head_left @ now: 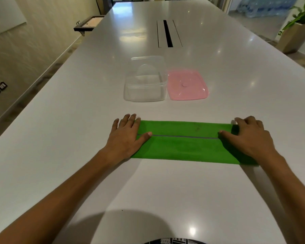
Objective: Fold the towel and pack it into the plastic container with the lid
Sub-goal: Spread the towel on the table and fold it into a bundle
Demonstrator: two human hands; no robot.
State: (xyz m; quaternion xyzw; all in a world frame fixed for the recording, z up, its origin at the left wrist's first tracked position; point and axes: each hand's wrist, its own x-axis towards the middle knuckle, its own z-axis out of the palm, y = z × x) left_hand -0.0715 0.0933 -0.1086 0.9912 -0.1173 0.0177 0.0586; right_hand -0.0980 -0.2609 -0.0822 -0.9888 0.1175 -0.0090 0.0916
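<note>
A green towel [185,147] lies flat on the white table [77,138] as a long folded strip, with a grey hem line running along its middle. My left hand [127,136] rests palm down on the strip's left end, fingers spread. My right hand [248,136] presses flat on the right end. Neither hand grips the cloth. Beyond the towel stands a clear plastic container [145,80], open at the top with nothing inside. Its pink lid [187,85] lies flat on the table just to the container's right.
A long slot with a dark opening [168,33] is set into the table farther back. A potted plant [296,32] stands on the floor at the right. A dark-framed stand [88,24] sits beside the table's left edge.
</note>
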